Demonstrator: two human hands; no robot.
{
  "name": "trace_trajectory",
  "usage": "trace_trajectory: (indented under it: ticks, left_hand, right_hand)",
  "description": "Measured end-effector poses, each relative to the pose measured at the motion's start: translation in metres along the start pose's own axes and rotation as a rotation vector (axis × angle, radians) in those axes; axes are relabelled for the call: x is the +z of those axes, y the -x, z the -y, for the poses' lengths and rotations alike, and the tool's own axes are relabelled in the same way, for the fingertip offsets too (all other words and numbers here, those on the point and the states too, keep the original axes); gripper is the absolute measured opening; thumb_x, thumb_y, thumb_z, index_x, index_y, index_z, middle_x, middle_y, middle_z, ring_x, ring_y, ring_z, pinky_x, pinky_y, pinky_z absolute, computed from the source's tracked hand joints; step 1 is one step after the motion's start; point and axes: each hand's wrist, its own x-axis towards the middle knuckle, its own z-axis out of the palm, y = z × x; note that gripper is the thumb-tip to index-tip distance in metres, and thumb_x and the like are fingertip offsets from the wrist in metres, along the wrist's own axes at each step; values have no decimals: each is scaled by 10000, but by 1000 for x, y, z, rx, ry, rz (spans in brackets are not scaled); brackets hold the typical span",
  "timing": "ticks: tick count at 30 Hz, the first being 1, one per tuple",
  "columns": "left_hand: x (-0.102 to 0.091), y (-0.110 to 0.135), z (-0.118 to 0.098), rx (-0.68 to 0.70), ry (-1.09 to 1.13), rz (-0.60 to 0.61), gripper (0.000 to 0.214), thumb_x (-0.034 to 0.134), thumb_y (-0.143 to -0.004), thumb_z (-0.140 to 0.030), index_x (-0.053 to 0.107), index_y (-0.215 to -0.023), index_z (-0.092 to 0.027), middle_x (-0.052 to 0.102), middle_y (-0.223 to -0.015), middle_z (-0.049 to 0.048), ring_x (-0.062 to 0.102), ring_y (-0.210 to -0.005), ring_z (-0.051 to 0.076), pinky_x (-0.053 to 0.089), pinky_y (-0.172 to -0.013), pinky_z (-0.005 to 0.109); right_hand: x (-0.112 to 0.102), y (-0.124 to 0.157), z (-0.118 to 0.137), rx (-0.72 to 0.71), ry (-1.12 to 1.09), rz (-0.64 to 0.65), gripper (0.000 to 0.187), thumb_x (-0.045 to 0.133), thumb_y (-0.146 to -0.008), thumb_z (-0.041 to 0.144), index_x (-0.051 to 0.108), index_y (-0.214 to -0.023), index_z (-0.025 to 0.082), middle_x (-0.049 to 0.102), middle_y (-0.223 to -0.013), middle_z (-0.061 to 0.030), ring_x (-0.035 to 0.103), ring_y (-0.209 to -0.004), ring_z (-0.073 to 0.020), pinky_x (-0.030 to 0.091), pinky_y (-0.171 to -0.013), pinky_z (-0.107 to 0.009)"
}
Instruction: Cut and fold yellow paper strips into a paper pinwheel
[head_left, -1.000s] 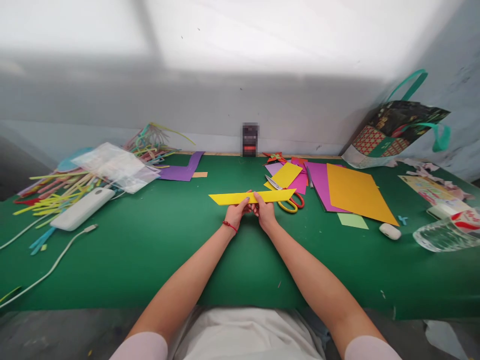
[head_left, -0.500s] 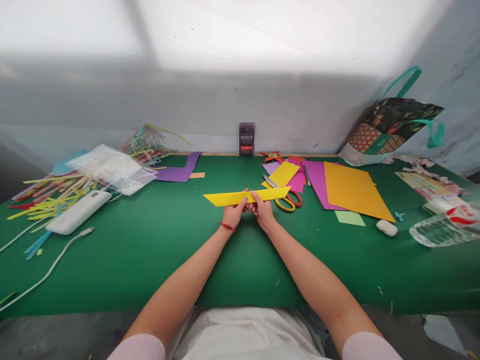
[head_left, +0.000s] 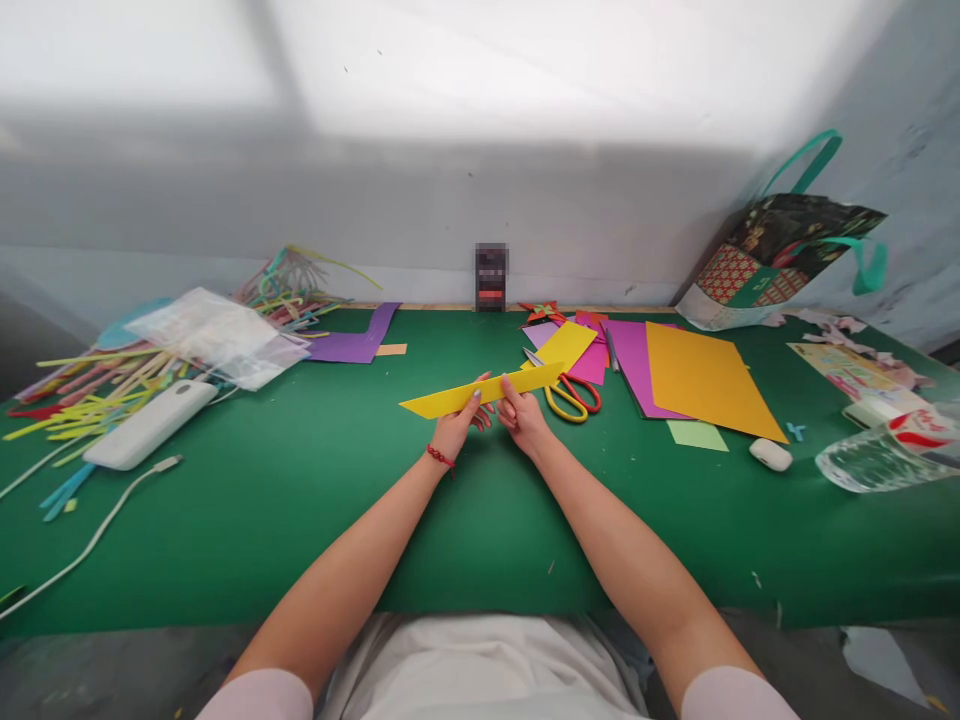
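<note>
A long yellow paper strip [head_left: 442,402] with slanted ends is held out in front of me, tilted up toward the right. My left hand [head_left: 459,425] pinches it near the middle, thumb on top. Close beside it, my right hand [head_left: 523,415] grips the strip with its thumb pressed on the face and the fingers curled beneath. Just past the strip's right end lie scissors [head_left: 568,402] with red and yellow handles, partly covered by it. Behind them rest a yellow paper piece [head_left: 568,345] and pink paper.
Purple [head_left: 624,365] and orange sheets [head_left: 709,375] lie to the right, near a white case [head_left: 770,455] and a water bottle [head_left: 877,455]. Several coloured strips, a plastic bag [head_left: 225,335] and a white power bank [head_left: 150,425] with cable occupy the left. A gift bag [head_left: 765,265] stands at the back.
The yellow strip has tilted, its left end lower and its right end higher, and shifted slightly left. My left hand has moved a little left and its fingers have loosened beneath.
</note>
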Motion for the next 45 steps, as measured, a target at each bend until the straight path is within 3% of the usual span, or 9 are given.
trace_trajectory:
  ticks: [6,10,14,18,25,29,37,45]
  left_hand:
    - [0,2,5,134,-173,86,540,653,-668,-235,566,-1201,-227,650,-858,48,584,-674,157,473,-630,268]
    - [-5,4,4,199,-313,157,371,693,-626,-225,702,-996,-245,613,-741,18,534,-610,128,429,-599,234]
    - [-8,3,1,285,-490,178,425,721,-613,-295,679,-1037,-288,606,-739,-6,515,-615,118,414,-618,214]
    - [-8,2,2,295,-499,167,393,698,-648,-325,686,-1034,-248,635,-724,9,533,-614,132,427,-627,234]
    - [-8,2,4,127,-267,162,336,660,-689,-303,701,-993,-167,693,-809,54,589,-622,141,467,-632,270]
    - [-3,2,1,34,-93,67,266,705,-654,-278,714,-879,-137,677,-714,50,567,-550,120,465,-571,256]
    - [4,0,-1,-95,92,-6,455,597,-740,-459,635,-1045,-124,682,-795,100,603,-571,151,446,-458,239]
    - [-1,-6,11,-106,78,-55,412,636,-713,-325,628,-1098,-180,667,-740,47,560,-528,114,417,-456,225]
  right_hand:
    - [-9,-6,6,41,-3,-90,428,689,-647,343,332,-450,212,268,-286,101,211,-288,-39,171,-296,-212]
    - [-15,-11,8,45,-1,-150,308,683,-589,237,388,-512,201,349,-347,97,267,-308,-46,193,-301,-209]
    - [-17,-12,7,38,7,-189,240,667,-557,197,427,-566,194,412,-402,86,332,-337,-57,214,-317,-208]
    - [-17,-12,6,33,13,-194,231,657,-558,191,426,-562,192,405,-400,86,320,-344,-53,213,-331,-207]
    - [-17,-12,5,8,20,-178,266,676,-542,205,411,-533,197,367,-357,98,276,-323,-43,183,-320,-204]
    - [-16,-12,5,-6,34,-155,307,715,-535,243,411,-515,201,360,-335,97,270,-306,-44,184,-305,-208]
    - [-8,-6,6,-118,66,-155,347,739,-560,402,458,-549,199,433,-356,77,315,-305,-55,227,-303,-216]
    - [-3,-1,1,-115,95,-91,289,708,-571,381,500,-562,181,465,-358,64,356,-305,-60,252,-314,-207]
